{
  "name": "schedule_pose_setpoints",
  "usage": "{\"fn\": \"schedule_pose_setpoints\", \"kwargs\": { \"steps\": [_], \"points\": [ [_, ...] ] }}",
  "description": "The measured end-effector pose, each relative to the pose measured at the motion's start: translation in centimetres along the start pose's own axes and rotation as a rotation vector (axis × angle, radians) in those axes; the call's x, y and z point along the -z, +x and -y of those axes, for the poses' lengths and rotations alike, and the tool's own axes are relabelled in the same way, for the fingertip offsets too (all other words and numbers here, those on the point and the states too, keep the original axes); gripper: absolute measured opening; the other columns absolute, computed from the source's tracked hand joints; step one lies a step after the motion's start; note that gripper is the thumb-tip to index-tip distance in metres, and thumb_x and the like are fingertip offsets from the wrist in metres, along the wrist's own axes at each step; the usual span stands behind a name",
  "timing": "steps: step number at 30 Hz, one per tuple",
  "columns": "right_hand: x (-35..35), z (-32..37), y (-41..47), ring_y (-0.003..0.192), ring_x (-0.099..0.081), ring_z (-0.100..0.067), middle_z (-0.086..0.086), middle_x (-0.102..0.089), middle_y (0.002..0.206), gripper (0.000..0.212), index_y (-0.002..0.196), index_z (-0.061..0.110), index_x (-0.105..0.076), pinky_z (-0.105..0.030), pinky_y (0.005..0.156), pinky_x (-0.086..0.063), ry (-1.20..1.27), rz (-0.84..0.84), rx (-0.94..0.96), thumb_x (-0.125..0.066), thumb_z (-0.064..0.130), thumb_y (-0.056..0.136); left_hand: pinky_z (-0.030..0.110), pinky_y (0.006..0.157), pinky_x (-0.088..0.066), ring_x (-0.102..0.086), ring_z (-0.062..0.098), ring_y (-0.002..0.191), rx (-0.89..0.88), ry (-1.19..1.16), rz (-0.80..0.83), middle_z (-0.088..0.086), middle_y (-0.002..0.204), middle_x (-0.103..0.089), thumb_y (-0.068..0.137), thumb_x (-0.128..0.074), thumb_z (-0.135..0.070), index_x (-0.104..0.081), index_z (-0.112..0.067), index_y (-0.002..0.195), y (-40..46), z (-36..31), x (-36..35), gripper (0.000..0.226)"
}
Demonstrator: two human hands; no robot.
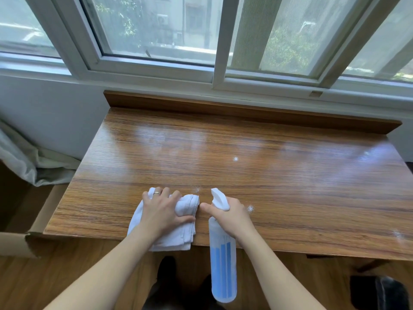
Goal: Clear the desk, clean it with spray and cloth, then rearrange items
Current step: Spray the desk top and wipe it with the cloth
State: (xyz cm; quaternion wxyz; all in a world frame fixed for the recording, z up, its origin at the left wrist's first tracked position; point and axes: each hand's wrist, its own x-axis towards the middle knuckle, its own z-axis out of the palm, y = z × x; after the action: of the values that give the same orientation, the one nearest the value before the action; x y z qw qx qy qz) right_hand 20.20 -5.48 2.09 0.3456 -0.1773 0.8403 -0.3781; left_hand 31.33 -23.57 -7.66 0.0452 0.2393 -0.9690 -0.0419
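From the head camera, looking down over the worktop [245,175]: the wooden surface carries nothing but the cleaning gear, so the clearing step reads as done. Down at about seven o'clock from the middle of the top, the left hand [162,212] lies over a white cloth [178,229], fingers curled into the bunched upper fold and a ring showing on one finger; the cloth's lower part drapes over the near edge. Just beside it, toward six o'clock, the right hand [230,214] is wrapped round the neck of the spray bottle [223,260], whose white nozzle points away toward twelve o'clock and whose body of blue liquid hangs back past the worktop edge. Small white flecks of spray [235,158] sit near the centre, more just beyond the cloth and at three o'clock of the right hand, with another patch at the near right edge. So spraying looks under way or just finishing, I'd judge, and wiping has barely started, since those flecks lie unwiped. A cardboard box [33,231] stands at nine o'clock beside the worktop; what it holds is hidden. Rearranging the items is all still to come.
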Motion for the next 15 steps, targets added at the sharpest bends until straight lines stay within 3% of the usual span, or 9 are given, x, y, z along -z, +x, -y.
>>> {"fn": "schedule_pose_setpoints", "kwargs": {
  "steps": [9,15],
  "points": [
    [-0.4,-0.2,0.4,0.063,-0.046,-0.011,0.007,-0.051,0.067,0.039,0.073,0.021,-0.053,-0.03,0.064,-0.036,0.019,0.062,-0.021,-0.072,0.054,0.082,0.05,0.08,-0.034,-0.056,0.029,0.091,0.071,-0.001,0.019,0.0,0.092,-0.056,0.044,-0.047,-0.098,-0.059,-0.026,0.103,-0.6,0.4,-0.3,0.093],
    [-0.7,0.0,0.5,0.058,-0.041,-0.013,0.008,-0.043,0.06,0.052,0.061,0.022,-0.039,-0.029,0.058,-0.032,-0.067,0.091,-0.066,-0.073,0.054,0.081,0.051,0.081,-0.034,-0.055,0.029,0.091,0.078,0.008,0.043,0.0,0.092,-0.054,0.044,-0.046,-0.099,-0.057,-0.027,0.103,-0.7,0.7,-0.1,0.094]
  ]
}}
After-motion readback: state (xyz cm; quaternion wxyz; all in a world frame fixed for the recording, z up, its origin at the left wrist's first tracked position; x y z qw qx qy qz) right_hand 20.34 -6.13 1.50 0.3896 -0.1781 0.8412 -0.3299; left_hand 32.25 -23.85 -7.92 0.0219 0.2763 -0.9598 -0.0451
